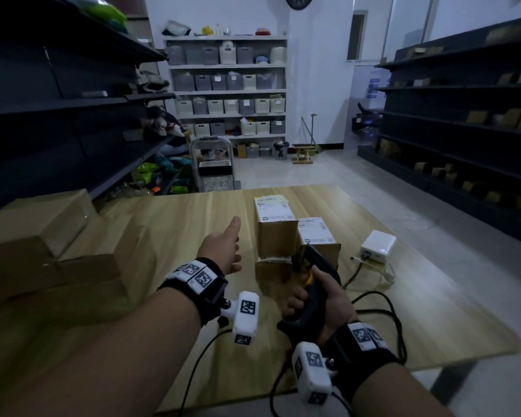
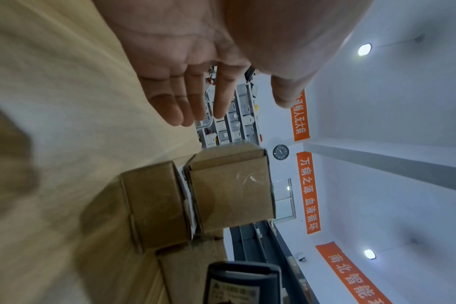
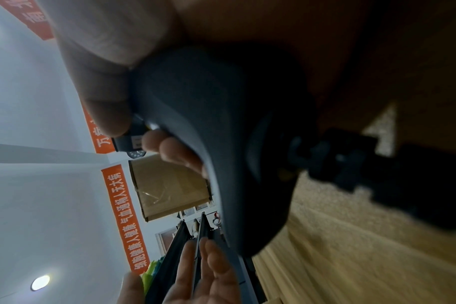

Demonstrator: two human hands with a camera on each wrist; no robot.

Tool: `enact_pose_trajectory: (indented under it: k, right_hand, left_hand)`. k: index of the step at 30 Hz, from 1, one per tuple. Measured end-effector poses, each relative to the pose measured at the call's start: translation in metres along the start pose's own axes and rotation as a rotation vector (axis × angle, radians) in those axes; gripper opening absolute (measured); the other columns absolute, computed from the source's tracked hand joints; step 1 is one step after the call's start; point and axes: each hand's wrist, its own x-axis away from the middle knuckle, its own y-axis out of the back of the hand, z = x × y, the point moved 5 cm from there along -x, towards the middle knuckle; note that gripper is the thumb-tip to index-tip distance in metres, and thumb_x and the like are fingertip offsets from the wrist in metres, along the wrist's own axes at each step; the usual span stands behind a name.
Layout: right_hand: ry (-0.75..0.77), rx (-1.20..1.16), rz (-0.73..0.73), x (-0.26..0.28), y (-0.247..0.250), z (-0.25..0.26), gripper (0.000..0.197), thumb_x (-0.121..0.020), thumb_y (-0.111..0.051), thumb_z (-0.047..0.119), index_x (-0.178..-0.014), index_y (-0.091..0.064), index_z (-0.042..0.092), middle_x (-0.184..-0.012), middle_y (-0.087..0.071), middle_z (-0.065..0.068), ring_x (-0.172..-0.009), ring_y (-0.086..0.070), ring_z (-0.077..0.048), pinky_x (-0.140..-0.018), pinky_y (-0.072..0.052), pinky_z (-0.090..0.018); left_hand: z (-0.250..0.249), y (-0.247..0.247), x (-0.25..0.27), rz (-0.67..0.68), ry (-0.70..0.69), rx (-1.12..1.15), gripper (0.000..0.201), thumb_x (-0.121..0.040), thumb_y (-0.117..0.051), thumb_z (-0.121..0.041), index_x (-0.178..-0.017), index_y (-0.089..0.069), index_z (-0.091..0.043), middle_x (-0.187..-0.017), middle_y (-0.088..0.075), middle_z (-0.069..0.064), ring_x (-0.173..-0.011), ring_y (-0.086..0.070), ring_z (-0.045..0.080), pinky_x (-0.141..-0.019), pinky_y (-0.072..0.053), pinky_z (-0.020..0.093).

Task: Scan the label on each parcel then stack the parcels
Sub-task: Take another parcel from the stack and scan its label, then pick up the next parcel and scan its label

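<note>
Meanwhile right hand grips scanner near parcels.

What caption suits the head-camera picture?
Right hand grips a barcode scanner at labelled parcels; open left hand reaches in.

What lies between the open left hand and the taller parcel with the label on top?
Only bare table lies between the left hand and the taller parcel; the head view shows this, and the left wrist view agrees.

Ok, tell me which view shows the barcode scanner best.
The head view: the barcode scanner shows whole in the right hand, aimed at the parcels. The right wrist view shows only its dark handle close up; the left wrist view only its head.
</note>
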Motion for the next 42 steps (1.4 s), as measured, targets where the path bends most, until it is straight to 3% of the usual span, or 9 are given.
enact_pose_trajectory:
  k: [5,9,14,19,23,25,30,34,42]
  right_hand:
    - [0.065,0.0,0.029,0.008,-0.007,-0.004,0.043,-0.067,-0.091,0.042,-0.073,-0.058,0.015,-0.063,-0.041,-0.003,-0.053,-0.043,-0.022,-0.053,-0.043,-0.035]
    - [0.061,0.037,0.051,0.016,-0.043,-0.023,0.034,-0.087,-0.068,0.044,-0.075,-0.057,0.014,-0.06,-0.041,-0.003,-0.048,-0.043,-0.021,-0.049,-0.042,-0.032]
    - [0.019,0.121,0.192,0.019,-0.114,-0.054,0.029,-0.091,-0.068,0.039,-0.075,-0.061,0.015,-0.064,-0.044,-0.004,-0.054,-0.044,-0.022,-0.053,-0.042,-0.034]
    - [-0.004,0.213,0.263,0.018,-0.17,-0.082,0.021,-0.095,-0.07,0.033,-0.086,-0.064,0.015,-0.071,-0.05,-0.006,-0.061,-0.05,-0.023,-0.061,-0.046,-0.036]
    - [-0.044,0.295,0.229,0.01,-0.207,-0.098,0.02,-0.097,-0.07,0.03,-0.088,-0.064,0.014,-0.073,-0.056,-0.006,-0.064,-0.055,-0.023,-0.064,-0.047,-0.037]
    - [-0.03,0.333,0.252,0.005,-0.222,-0.102,0.018,-0.095,-0.073,0.029,-0.087,-0.065,0.014,-0.077,-0.06,-0.006,-0.066,-0.059,-0.024,-0.065,-0.049,-0.037]
    - [-0.016,0.387,0.254,-0.001,-0.243,-0.11,0.017,-0.097,-0.071,0.028,-0.088,-0.067,0.014,-0.079,-0.065,-0.006,-0.069,-0.065,-0.023,-0.068,-0.051,-0.037]
    - [-0.022,0.41,0.226,-0.008,-0.245,-0.119,0.018,-0.094,-0.076,0.028,-0.094,-0.07,0.01,-0.089,-0.073,-0.012,-0.077,-0.073,-0.027,-0.076,-0.056,-0.041]
    - [-0.04,0.384,0.197,-0.009,-0.242,-0.121,0.018,-0.098,-0.072,0.025,-0.094,-0.07,0.008,-0.104,-0.079,-0.019,-0.092,-0.077,-0.032,-0.082,-0.061,-0.044]
  left_hand:
    - [-0.004,0.042,0.04,-0.031,-0.077,0.043,0.052,-0.104,-0.064,-0.06,-0.106,-0.073,-0.008,-0.102,-0.072,0.01,-0.085,-0.067,0.027,-0.076,-0.059,0.042]
    - [-0.023,0.088,0.076,-0.072,-0.177,0.027,0.04,-0.105,-0.068,-0.05,-0.105,-0.072,-0.011,-0.1,-0.072,0.007,-0.083,-0.065,0.023,-0.074,-0.058,0.04]
    - [-0.061,0.155,0.113,-0.182,-0.356,-0.086,0.022,-0.1,-0.079,-0.04,-0.104,-0.074,-0.019,-0.095,-0.075,0.001,-0.086,-0.069,0.021,-0.081,-0.059,0.04]
    - [-0.09,0.229,0.131,-0.392,-0.472,-0.162,0.024,-0.095,-0.085,-0.033,-0.113,-0.074,-0.02,-0.104,-0.073,-0.003,-0.094,-0.069,0.013,-0.071,-0.05,0.025]
    - [-0.094,0.294,0.119,-0.607,-0.352,-0.304,0.05,-0.077,-0.083,-0.063,-0.116,-0.069,-0.035,-0.123,-0.068,-0.004,-0.116,-0.066,0.025,-0.1,-0.059,0.045]
    - [-0.093,0.316,0.11,-0.664,-0.214,-0.488,0.068,-0.071,-0.076,-0.073,-0.129,-0.064,-0.041,-0.144,-0.057,0.001,-0.133,-0.056,0.032,-0.112,-0.052,0.057]
    - [-0.084,0.324,0.089,-0.625,0.021,-0.802,0.123,-0.059,-0.074,-0.093,-0.164,-0.036,-0.043,-0.178,-0.018,0.013,-0.162,-0.021,0.045,-0.131,-0.024,0.065]
    - [-0.076,0.32,0.071,-0.598,0.072,-0.882,0.136,-0.053,-0.072,-0.101,-0.169,-0.028,-0.044,-0.182,-0.006,0.018,-0.165,-0.013,0.051,-0.13,-0.02,0.075]
    - [-0.069,0.331,0.07,-0.677,0.024,-0.82,0.109,-0.066,-0.078,-0.087,-0.156,-0.049,-0.033,-0.158,-0.036,0.017,-0.14,-0.043,0.044,-0.114,-0.048,0.063]
